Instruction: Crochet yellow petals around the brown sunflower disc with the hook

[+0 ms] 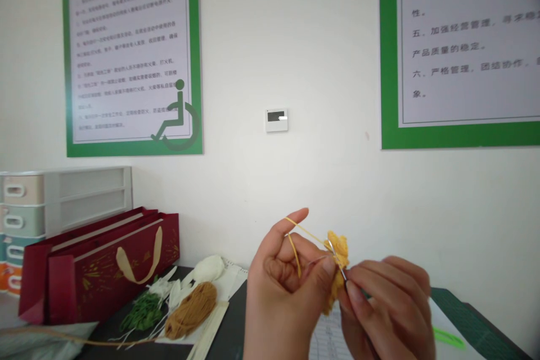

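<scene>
In the left grip (289,284), yellow crochet piece (341,247)

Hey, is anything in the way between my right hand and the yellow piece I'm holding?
Nothing visible is. Your right hand holds a slim metal hook that reaches right to the yellow piece; your left hand pinches that piece, its thumb beside the hook, not blocking it.

- In left hand (291,278): yellow crocheted piece (342,248)
- Left of this hand: oval brown yarn skein (192,310)
- Right of right hand (390,298): flat green mat (483,323)
</scene>
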A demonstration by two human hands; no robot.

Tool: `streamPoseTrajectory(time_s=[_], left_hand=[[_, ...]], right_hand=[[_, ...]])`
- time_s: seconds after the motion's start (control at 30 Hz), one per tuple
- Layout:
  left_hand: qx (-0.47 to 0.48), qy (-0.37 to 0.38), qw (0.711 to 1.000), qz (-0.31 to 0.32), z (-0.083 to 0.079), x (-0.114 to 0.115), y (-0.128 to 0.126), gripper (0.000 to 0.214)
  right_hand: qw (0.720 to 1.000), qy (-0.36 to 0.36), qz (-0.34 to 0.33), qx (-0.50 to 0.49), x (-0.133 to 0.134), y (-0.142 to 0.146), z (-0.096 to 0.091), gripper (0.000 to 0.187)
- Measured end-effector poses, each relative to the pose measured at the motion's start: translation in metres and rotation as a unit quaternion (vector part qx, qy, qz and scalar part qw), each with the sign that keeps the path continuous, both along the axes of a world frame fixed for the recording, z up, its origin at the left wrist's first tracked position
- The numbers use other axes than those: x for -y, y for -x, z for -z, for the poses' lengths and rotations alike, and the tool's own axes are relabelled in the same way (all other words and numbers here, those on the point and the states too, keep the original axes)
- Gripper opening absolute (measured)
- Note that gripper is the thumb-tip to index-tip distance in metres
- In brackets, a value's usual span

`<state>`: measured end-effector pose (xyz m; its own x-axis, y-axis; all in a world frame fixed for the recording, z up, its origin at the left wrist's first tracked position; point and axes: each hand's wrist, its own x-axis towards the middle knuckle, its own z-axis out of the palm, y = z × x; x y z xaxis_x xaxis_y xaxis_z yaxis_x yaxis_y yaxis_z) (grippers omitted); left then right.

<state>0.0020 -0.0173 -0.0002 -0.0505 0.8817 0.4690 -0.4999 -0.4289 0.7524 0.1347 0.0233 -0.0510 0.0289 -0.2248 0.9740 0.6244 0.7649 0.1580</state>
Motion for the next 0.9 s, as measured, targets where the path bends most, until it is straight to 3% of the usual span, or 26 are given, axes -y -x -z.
streamPoseTrajectory(time_s=[0.07,0.17,0.23,0.33,0.43,0.53,0.6,0.63,0.73,0.9], left_hand=[[-0.027,-0.021,0.999,-0.040,0.003,0.003,-0.003,0.056],[-0.064,-0.040,0.994,-0.083,0.006,0.005,-0.003,0.047],[-0.079,-0.045,0.992,-0.086,0.006,0.004,0.000,0.044],[-0.074,-0.061,0.994,-0.044,0.003,0.000,0.007,0.044],[-0.056,-0.056,0.997,0.013,0.001,-0.005,0.012,0.043],[-0.041,-0.034,0.997,0.058,0.000,-0.008,0.014,0.044],[-0.029,-0.018,0.995,0.098,0.000,-0.010,0.015,0.046],[-0.025,-0.010,0.993,0.117,0.000,-0.010,0.015,0.047],[-0.020,0.002,0.990,0.138,-0.001,-0.010,0.015,0.044],[-0.011,-0.009,0.992,0.125,-0.001,-0.007,0.013,0.039]], right_hand=[[0.998,-0.007,0.050,-0.026,0.006,0.001,-0.001,0.020],[0.996,-0.010,0.044,-0.079,0.013,0.003,-0.005,0.005],[0.997,0.015,0.005,-0.081,0.017,0.003,-0.007,0.004],[0.977,0.126,-0.129,-0.118,0.021,0.002,-0.012,0.008],[0.902,0.248,-0.290,-0.200,0.020,0.005,-0.017,0.017],[0.786,0.359,-0.461,-0.201,0.016,0.011,-0.019,0.031],[0.721,0.395,-0.537,-0.190,0.013,0.015,-0.017,0.033],[0.704,0.398,-0.557,-0.186,0.012,0.016,-0.016,0.033],[0.706,0.379,-0.570,-0.183,0.013,0.018,-0.011,0.027],[0.751,0.346,-0.531,-0.186,0.018,0.020,-0.009,0.019]])
